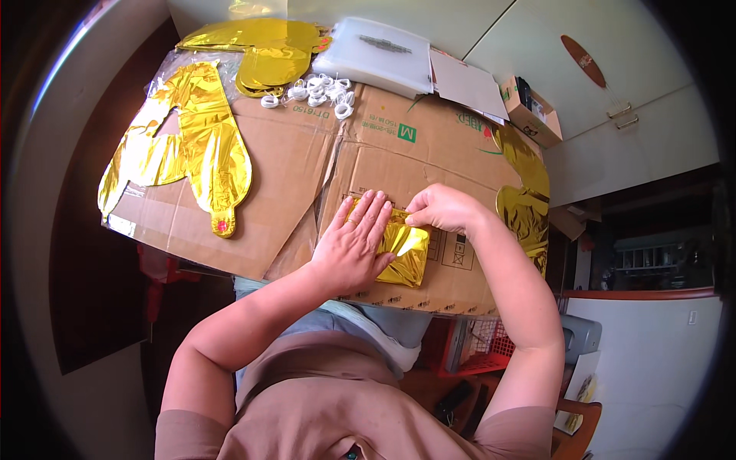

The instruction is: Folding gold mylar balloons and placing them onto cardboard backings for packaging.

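The folded foil packet (406, 257), shiny, gold and wrinkled, is lying on the brown cardboard (399, 161), near its front edge and right of its middle fold. The packet shows straight edges; its right side points from the cardboard's front edge toward its back. Because fingers cover the left part, I cannot tell its long axis. The left hand (354, 244) is flat, its fingers outstretched over the foil. The right hand (445, 208) pinches the packet's far right corner. At the cardboard's left lies a flat, A-shaped gold foil balloon (218, 157), smooth but creased.
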`<state>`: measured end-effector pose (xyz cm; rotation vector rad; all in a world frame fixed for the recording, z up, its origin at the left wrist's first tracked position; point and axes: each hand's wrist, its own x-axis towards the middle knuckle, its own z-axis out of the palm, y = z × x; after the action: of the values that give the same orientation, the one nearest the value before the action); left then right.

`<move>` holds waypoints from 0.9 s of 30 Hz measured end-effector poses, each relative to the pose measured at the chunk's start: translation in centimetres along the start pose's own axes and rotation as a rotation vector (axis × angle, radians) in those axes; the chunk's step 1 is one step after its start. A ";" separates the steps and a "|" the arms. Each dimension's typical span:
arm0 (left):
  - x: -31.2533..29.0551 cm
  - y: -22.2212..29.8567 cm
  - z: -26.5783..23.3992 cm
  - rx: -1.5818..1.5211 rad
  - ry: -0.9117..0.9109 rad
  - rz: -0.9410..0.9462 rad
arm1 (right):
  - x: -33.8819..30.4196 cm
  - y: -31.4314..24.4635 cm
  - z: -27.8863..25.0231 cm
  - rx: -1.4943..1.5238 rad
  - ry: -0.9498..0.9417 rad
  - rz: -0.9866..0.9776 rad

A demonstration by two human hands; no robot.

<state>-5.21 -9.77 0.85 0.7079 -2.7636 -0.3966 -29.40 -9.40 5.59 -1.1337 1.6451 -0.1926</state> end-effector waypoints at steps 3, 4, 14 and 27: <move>0.0 0.0 0.0 -0.005 0.004 0.002 | 0.0 0.3 0.1 -0.027 0.004 0.021; 0.0 0.0 -0.1 -0.005 0.002 0.004 | 0.0 0.5 0.1 -0.032 0.005 0.026; 0.0 -0.1 0.1 0.009 0.011 0.012 | -0.6 -1.9 0.1 -0.260 0.041 0.192; 0.0 -0.1 0.4 0.035 0.017 0.011 | -5.4 -0.3 8.7 -0.716 0.862 -0.298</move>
<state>-5.27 -9.79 0.41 0.7008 -2.7638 -0.3386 -22.26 -2.00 5.79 -2.0313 2.3864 -0.3266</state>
